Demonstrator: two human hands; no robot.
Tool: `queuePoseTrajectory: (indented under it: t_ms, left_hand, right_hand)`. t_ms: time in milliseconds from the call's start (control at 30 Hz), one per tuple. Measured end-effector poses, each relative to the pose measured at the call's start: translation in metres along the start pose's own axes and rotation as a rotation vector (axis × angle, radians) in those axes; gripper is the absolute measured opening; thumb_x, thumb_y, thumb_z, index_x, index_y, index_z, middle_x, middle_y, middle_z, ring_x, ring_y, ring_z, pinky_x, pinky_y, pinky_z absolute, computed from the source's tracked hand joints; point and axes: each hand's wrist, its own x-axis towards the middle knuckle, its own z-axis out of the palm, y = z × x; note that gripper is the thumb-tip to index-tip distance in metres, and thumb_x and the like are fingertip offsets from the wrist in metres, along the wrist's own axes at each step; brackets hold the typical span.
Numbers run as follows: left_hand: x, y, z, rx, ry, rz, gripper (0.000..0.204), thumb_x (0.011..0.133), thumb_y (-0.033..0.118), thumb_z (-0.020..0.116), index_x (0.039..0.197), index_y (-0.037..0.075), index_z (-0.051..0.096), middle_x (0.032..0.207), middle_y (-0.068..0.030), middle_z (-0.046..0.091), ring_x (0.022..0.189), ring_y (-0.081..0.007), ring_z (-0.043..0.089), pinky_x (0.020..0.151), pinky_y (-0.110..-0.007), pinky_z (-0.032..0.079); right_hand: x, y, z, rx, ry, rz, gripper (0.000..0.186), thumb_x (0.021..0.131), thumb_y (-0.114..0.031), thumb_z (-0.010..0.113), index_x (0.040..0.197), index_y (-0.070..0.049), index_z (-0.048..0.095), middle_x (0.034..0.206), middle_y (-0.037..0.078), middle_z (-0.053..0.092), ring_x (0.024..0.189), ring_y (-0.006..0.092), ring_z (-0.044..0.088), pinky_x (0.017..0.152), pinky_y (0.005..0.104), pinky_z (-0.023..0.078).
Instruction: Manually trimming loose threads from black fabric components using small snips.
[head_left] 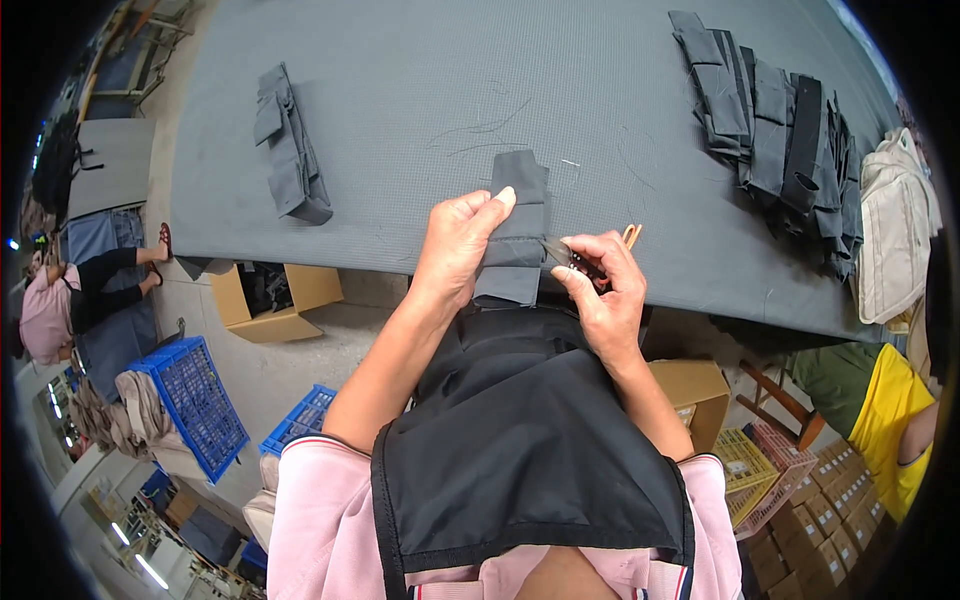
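My left hand [462,240] pinches a dark grey strip of folded fabric [516,222] at the table's near edge, its thumb lying on top. The strip's lower end hangs towards my black apron [530,430]. In my right hand [608,290] is a pair of thread snips [560,253], fingers closed round it. The metal blades point left and meet the strip's right edge; whether they touch a thread is too small to tell. An orange-brown loop [631,235] shows just beyond the right fingers; I cannot tell if it belongs to the snips.
The table wears a grey cover [400,110] with loose threads. One folded strip bundle [288,145] lies left, a larger pile [770,130] right beside a beige bag [893,225]. Cardboard boxes [275,325] and blue crates [195,405] stand below. A person in yellow [890,420] is at right.
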Motion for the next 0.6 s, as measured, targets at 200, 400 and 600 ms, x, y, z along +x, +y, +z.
queuePoseTrajectory:
  t_ms: [200, 400, 600]
  left_hand:
    - [-0.002, 0.004, 0.001, 0.008, -0.013, -0.031, 0.027, 0.089, 0.02, 0.06, 0.066, 0.009, 0.054, 0.066, 0.0048, 0.052, 0.059, -0.0022, 0.043, 0.053, -0.021, 0.038]
    - [0.0, 0.0, -0.003, 0.006, -0.026, -0.023, 0.026, 0.089, 0.02, 0.061, 0.067, 0.008, 0.055, 0.068, 0.0029, 0.055, 0.06, -0.0029, 0.046, 0.054, -0.021, 0.04]
    - [-0.005, 0.005, 0.006, 0.0, 0.003, -0.026, 0.028, 0.089, 0.019, 0.061, 0.064, 0.008, 0.053, 0.065, 0.0051, 0.051, 0.058, -0.0021, 0.041, 0.052, -0.021, 0.036]
  right_hand:
    - [0.0, 0.001, 0.002, -0.039, 0.038, -0.08, 0.022, 0.072, -0.001, 0.071, 0.092, -0.001, 0.062, 0.079, 0.004, 0.056, 0.064, 0.0106, 0.051, 0.056, 0.0232, 0.042]
    - [0.0, -0.002, 0.002, -0.029, 0.043, -0.059, 0.021, 0.072, -0.001, 0.071, 0.092, 0.0, 0.063, 0.079, 0.004, 0.056, 0.064, 0.0109, 0.051, 0.057, 0.0232, 0.043]
    - [-0.004, 0.003, -0.002, 0.112, 0.024, 0.08, 0.021, 0.073, -0.001, 0.07, 0.092, 0.0, 0.063, 0.079, 0.004, 0.056, 0.064, 0.01, 0.051, 0.057, 0.0224, 0.042]
